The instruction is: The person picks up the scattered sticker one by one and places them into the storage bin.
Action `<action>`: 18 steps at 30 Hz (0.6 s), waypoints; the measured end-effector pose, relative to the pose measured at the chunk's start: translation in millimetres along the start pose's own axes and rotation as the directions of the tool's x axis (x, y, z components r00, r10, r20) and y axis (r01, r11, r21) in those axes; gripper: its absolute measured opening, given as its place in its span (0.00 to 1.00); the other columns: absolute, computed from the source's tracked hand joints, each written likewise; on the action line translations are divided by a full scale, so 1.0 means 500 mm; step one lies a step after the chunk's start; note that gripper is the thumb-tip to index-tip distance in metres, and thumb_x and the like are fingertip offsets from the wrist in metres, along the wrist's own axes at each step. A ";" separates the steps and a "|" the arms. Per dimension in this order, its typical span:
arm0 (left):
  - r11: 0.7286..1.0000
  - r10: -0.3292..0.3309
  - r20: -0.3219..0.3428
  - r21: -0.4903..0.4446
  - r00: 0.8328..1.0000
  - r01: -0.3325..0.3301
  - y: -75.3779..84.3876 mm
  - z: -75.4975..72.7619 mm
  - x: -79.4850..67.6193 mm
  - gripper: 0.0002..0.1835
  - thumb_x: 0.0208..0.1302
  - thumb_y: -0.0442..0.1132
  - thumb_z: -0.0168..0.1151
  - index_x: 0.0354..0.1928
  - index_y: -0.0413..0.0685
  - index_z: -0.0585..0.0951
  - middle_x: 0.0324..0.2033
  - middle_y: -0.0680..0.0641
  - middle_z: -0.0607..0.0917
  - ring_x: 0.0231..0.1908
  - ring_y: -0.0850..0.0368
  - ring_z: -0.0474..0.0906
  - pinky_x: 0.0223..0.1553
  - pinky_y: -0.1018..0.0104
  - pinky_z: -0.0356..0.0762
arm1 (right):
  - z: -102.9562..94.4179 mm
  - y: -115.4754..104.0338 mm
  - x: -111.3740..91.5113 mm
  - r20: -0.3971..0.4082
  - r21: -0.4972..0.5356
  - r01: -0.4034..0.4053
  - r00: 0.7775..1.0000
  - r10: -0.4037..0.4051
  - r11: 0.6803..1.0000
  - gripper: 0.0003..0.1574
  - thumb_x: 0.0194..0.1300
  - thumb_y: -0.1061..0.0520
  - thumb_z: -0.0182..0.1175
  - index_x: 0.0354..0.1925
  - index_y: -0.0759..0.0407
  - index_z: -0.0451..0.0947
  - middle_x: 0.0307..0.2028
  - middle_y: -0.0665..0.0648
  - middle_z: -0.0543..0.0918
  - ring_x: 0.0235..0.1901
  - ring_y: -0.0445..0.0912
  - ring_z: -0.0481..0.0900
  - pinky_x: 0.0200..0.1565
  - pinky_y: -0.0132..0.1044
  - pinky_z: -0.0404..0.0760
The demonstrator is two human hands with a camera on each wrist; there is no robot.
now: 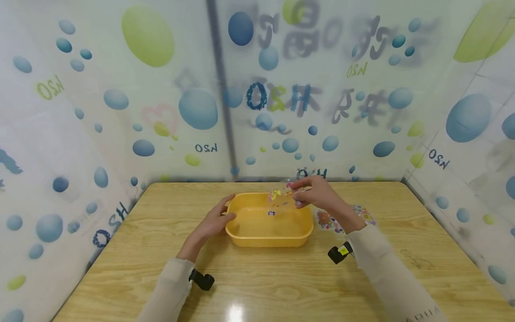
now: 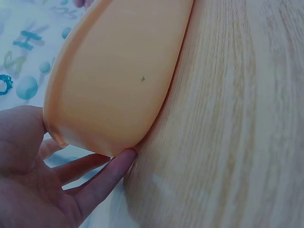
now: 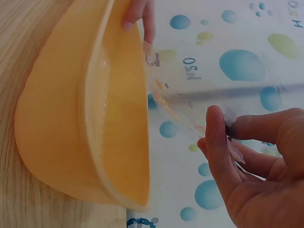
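Note:
A yellow plastic basin (image 1: 269,242) stands on the wooden table. At its left end my left hand (image 1: 213,221) holds the rim, thumb over the edge and the other fingers along the outer wall, as the left wrist view of the hand (image 2: 57,185) shows. My right hand (image 1: 315,193) pinches a clear sticker sheet (image 1: 275,195) with small colourful figures between thumb and fingertips. The sheet hangs over the basin's back right part. In the right wrist view the see-through sheet (image 3: 166,105) stretches from the fingertips toward the basin's far rim.
More colourful stickers (image 1: 324,219) lie on the table (image 1: 281,286) right of the basin, partly hidden under my right forearm. A curtain (image 1: 257,134) with blue and green dots hangs behind the table and along both sides.

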State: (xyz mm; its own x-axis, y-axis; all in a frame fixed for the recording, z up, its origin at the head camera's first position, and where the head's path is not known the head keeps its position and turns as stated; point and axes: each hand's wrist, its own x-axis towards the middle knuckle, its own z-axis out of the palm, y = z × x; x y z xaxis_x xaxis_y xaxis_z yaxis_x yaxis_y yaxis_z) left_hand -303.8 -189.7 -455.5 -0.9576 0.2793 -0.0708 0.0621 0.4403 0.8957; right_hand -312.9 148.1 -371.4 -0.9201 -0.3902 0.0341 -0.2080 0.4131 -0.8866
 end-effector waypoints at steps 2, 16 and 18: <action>1.000 -0.002 0.000 0.000 1.000 0.002 0.001 0.000 -0.002 0.34 0.71 0.44 0.52 0.75 0.64 0.52 0.68 0.35 0.63 0.59 0.40 0.71 0.43 0.57 0.81 | 0.011 -0.009 0.004 0.031 -0.021 -0.001 1.000 0.002 1.000 0.22 0.66 0.60 0.58 0.57 0.64 0.76 0.54 0.63 0.81 0.30 0.51 0.84 0.42 0.47 0.84; 0.999 0.008 -0.035 0.054 0.999 -0.006 0.000 0.000 0.000 0.33 0.71 0.43 0.53 0.74 0.65 0.55 0.67 0.38 0.66 0.60 0.41 0.70 0.47 0.57 0.80 | 0.065 -0.039 0.041 0.206 -0.136 -0.130 0.966 0.156 0.982 0.24 0.61 0.67 0.56 0.58 0.65 0.76 0.59 0.61 0.78 0.30 0.52 0.84 0.44 0.51 0.83; 0.999 0.007 -0.038 0.052 0.999 -0.005 0.002 0.002 0.001 0.33 0.70 0.43 0.53 0.74 0.65 0.55 0.67 0.38 0.67 0.59 0.42 0.71 0.45 0.58 0.80 | 0.067 -0.039 0.046 0.232 -0.138 -0.125 0.960 0.155 0.982 0.24 0.62 0.67 0.56 0.58 0.65 0.76 0.58 0.63 0.78 0.29 0.51 0.84 0.42 0.48 0.84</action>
State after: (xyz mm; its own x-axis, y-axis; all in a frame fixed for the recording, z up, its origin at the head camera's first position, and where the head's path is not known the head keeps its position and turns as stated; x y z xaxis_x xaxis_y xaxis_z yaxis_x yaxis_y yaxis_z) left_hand -304.1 -188.2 -454.9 -0.9671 0.2499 -0.0479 0.0815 0.4825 0.8721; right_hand -318.9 103.4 -368.9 -0.8390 -0.5015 -0.2113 -0.1353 0.5683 -0.8116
